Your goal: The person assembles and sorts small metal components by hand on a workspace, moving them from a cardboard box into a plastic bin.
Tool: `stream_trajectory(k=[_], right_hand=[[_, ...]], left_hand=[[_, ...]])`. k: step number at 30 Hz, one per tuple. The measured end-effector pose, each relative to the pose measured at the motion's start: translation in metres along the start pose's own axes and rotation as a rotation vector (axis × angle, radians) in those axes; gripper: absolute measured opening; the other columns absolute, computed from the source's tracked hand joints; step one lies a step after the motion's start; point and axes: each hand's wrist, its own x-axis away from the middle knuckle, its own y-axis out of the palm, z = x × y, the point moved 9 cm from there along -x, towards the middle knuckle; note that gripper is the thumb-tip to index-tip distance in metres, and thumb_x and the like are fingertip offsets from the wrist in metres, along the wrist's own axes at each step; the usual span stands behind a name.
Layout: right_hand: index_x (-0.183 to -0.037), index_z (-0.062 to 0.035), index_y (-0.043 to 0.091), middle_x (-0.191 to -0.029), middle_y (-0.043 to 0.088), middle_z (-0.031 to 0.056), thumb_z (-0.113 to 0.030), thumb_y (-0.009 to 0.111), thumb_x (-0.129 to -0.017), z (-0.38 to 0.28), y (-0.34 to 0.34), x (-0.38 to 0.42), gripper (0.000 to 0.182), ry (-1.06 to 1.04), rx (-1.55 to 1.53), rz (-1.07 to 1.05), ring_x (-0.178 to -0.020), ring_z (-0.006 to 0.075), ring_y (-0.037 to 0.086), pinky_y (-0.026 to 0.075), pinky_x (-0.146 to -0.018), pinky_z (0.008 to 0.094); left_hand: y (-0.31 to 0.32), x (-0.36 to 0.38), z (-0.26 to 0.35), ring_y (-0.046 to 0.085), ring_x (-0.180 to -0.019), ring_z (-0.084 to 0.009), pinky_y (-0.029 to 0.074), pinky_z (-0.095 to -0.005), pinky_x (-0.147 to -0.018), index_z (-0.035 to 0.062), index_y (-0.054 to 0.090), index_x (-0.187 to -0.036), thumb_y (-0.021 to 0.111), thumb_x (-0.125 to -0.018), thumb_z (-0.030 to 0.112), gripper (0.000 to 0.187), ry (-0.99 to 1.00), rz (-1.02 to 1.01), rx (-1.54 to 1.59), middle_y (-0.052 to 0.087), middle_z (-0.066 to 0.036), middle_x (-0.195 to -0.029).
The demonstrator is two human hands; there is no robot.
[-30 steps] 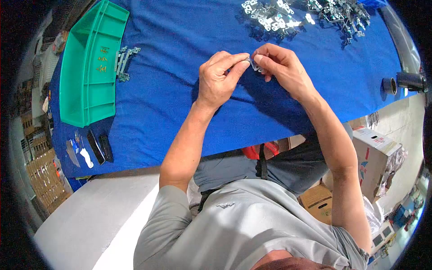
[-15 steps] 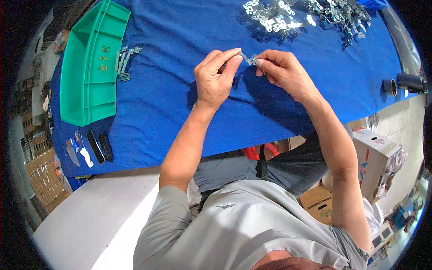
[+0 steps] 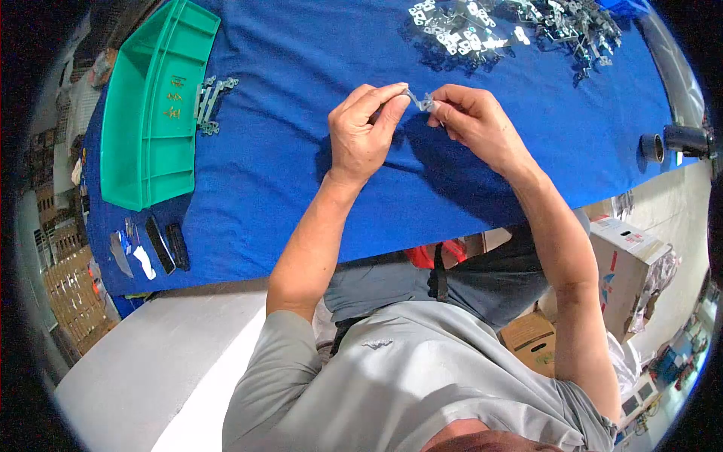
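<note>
A small bent metal bracket (image 3: 418, 102) is held up over the blue cloth between both hands. My left hand (image 3: 364, 129) pinches its left end between thumb and fingertips. At the other end, my right hand (image 3: 476, 123) grips it the same way, with the fingertips hiding part of it. Several similar metal brackets (image 3: 215, 102) lie beside the green bin, to the left of my hands. Farther back, a heap of shiny and dark metal parts (image 3: 471, 38) is spread on the cloth.
The green plastic bin (image 3: 169, 166) stands at the left, with several small brass-coloured pieces (image 3: 174, 98) in it. Dark slim tools (image 3: 160, 245) lie near the front left edge. A black cylinder (image 3: 687, 139) is at the right. Cardboard boxes (image 3: 629, 241) stand below the table.
The bracket has turned slightly between my fingers. Both hands have barely shifted and keep their pinch on it.
</note>
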Motion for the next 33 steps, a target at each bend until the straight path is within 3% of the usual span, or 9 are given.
stream_trajectory(k=[4,6,12,16,22,24,25,28,33], right_hand=[[-0.103,-0.0003,0.068,-0.079,0.067,0.0022,-0.019,0.060,-0.099,-0.001,-0.001,-0.002,0.021,-0.102,0.048,0.020,-0.065,0.0093,0.056,0.049,-0.061,0.0281],[-0.108,0.0003,0.066,-0.082,0.065,0.0020,-0.017,0.059,-0.099,0.007,0.000,-0.002,0.021,-0.011,-0.028,0.030,-0.068,0.0099,0.058,0.051,-0.064,0.0284],[-0.111,-0.0014,0.066,-0.091,0.063,0.0023,-0.019,0.059,-0.100,0.005,0.002,-0.004,0.022,-0.031,-0.370,-0.012,-0.077,0.0100,0.059,0.052,-0.072,0.0268],[-0.109,-0.0027,0.066,-0.090,0.063,0.0017,-0.020,0.058,-0.100,0.011,0.002,-0.005,0.021,0.043,-0.361,-0.050,-0.077,0.0092,0.059,0.052,-0.074,0.0259],[-0.106,-0.0035,0.067,-0.087,0.064,-0.0001,-0.023,0.060,-0.100,0.009,-0.002,-0.007,0.022,-0.049,-0.244,-0.009,-0.074,0.0077,0.056,0.049,-0.068,0.0241],[-0.104,-0.0046,0.067,-0.085,0.064,-0.0013,-0.025,0.061,-0.100,0.004,-0.019,-0.007,0.021,-0.135,-0.307,0.184,-0.071,0.0066,0.054,0.046,-0.062,0.0233],[-0.104,-0.0046,0.067,-0.085,0.064,-0.0013,-0.025,0.061,-0.100,0.003,-0.021,-0.007,0.021,-0.136,-0.307,0.183,-0.071,0.0066,0.054,0.046,-0.062,0.0233],[-0.101,-0.0040,0.068,-0.083,0.065,-0.0021,-0.023,0.061,-0.099,0.009,-0.015,-0.005,0.021,0.047,-0.143,0.049,-0.067,0.0047,0.052,0.042,-0.056,0.0217],[-0.101,-0.0048,0.067,-0.080,0.064,-0.0034,-0.021,0.060,-0.101,0.008,0.005,0.000,0.018,0.077,-0.138,-0.071,-0.062,0.0019,0.048,0.037,-0.051,0.0188]], left_hand=[[0.000,-0.001,0.001,0.057,-0.069,-0.0093,0.044,-0.0249,-0.061,0.0022,0.076,-0.106,0.074,-0.090,0.008,0.017,0.011,0.006,-0.006,0.066,-0.004,-0.078],[0.001,0.000,-0.001,0.057,-0.068,-0.0095,0.044,-0.0250,-0.061,0.0018,0.076,-0.105,0.074,-0.090,0.008,0.016,-0.002,-0.002,-0.009,0.065,-0.004,-0.078],[0.004,0.000,0.003,0.060,-0.068,-0.0116,0.046,-0.0264,-0.061,0.0014,0.076,-0.104,0.074,-0.089,0.007,0.016,0.045,-0.024,-0.026,0.067,-0.006,-0.078],[0.004,-0.001,0.004,0.062,-0.069,-0.0137,0.048,-0.0275,-0.062,0.0016,0.076,-0.103,0.074,-0.088,0.007,0.016,0.050,-0.035,-0.018,0.069,-0.008,-0.079],[0.008,0.000,0.009,0.064,-0.069,-0.0163,0.049,-0.0286,-0.063,0.0023,0.077,-0.103,0.074,-0.087,0.008,0.016,0.110,-0.081,-0.014,0.070,-0.009,-0.080],[0.009,0.000,0.009,0.063,-0.069,-0.0150,0.048,-0.0279,-0.062,0.0022,0.077,-0.102,0.075,-0.087,0.007,0.016,0.103,-0.096,-0.022,0.069,-0.008,-0.079],[0.010,0.000,0.009,0.063,-0.069,-0.0150,0.048,-0.0279,-0.062,0.0022,0.077,-0.102,0.075,-0.087,0.007,0.016,0.103,-0.095,-0.022,0.069,-0.008,-0.079],[0.002,0.000,0.007,0.061,-0.069,-0.0131,0.047,-0.0268,-0.062,0.0022,0.077,-0.103,0.075,-0.087,0.006,0.016,0.080,0.000,-0.046,0.069,-0.007,-0.079],[-0.001,0.001,0.004,0.059,-0.069,-0.0110,0.046,-0.0256,-0.061,0.0026,0.076,-0.105,0.074,-0.088,0.005,0.017,0.056,0.032,-0.036,0.068,-0.005,-0.080]])
